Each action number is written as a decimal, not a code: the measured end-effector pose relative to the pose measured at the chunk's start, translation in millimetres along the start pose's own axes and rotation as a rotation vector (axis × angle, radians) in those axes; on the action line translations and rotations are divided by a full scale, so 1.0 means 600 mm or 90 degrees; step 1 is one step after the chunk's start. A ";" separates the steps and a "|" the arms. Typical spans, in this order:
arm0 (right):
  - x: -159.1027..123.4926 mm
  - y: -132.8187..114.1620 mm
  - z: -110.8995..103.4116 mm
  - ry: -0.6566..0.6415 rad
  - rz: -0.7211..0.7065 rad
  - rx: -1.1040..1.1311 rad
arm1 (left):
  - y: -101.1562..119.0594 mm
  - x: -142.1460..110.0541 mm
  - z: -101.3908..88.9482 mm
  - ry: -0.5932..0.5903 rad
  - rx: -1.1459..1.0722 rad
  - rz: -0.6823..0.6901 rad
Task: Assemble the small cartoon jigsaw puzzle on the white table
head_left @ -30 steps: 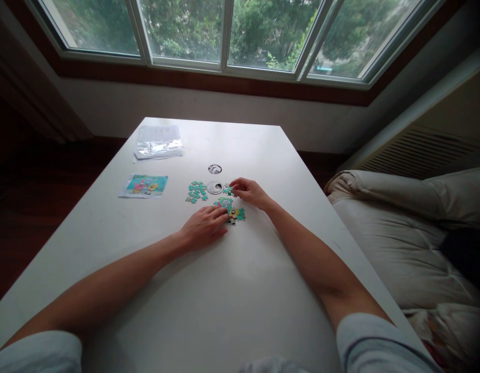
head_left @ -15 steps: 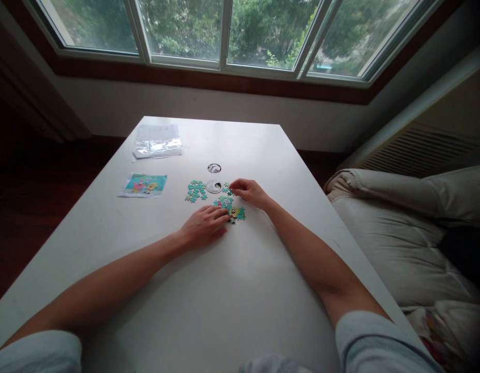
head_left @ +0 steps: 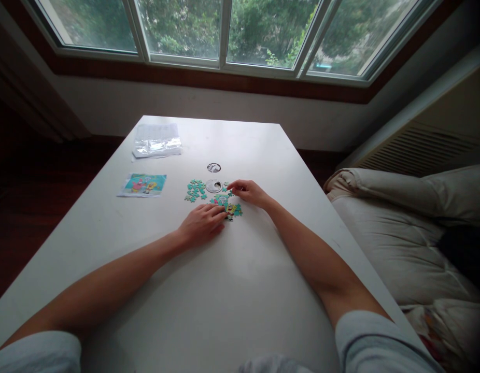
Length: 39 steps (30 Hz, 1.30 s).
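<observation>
My left hand [head_left: 203,223] lies palm down on the white table [head_left: 240,290], fingers stretched out. Its fingertips rest on the left part of a partly joined jigsaw puzzle [head_left: 235,210], teal with a yellow cartoon figure, and cover some of it. Just beyond the puzzle, my right hand [head_left: 248,191] has thumb and fingers pinched together on a small green puzzle piece [head_left: 230,192], mostly hidden by the fingertips. A few loose pieces [head_left: 225,184] lie beside those fingertips. More loose teal pieces [head_left: 195,190] are spread to the left, beyond my left hand.
A round silvery lid-like disc [head_left: 214,186] lies between the loose pieces, with a second round item [head_left: 214,167] behind it. At the left is a cartoon picture sheet [head_left: 142,185]. Behind it lies a clear plastic bag [head_left: 157,140]. A beige sofa [head_left: 383,233] stands along the right.
The joined puzzle has slid slightly left under my left fingertips, and that hand has moved a little with it. My right fingertips have shifted slightly left.
</observation>
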State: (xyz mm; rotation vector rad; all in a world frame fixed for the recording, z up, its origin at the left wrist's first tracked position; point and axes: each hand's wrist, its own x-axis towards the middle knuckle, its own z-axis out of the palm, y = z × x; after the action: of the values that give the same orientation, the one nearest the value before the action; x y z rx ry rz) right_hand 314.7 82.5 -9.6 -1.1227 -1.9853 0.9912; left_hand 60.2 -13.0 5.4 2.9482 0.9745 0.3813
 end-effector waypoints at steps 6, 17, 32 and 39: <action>0.001 0.011 0.001 -0.005 -0.006 0.009 | -0.001 -0.001 0.002 0.013 -0.007 0.008; 0.002 0.017 0.003 -0.006 -0.003 0.026 | 0.007 0.000 -0.012 0.009 -0.002 0.035; 0.000 0.010 0.000 -0.001 -0.014 -0.014 | 0.058 -0.010 -0.030 -0.069 0.016 0.036; -0.001 0.000 0.009 -0.021 -0.025 -0.010 | 0.076 -0.016 -0.021 -0.089 0.020 0.027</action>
State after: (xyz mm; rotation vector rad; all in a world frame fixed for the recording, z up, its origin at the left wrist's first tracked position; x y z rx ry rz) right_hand 310.7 80.3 -12.4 -1.0782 -2.0368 0.9825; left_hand 76.5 -56.3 19.7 2.9794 0.9124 0.1597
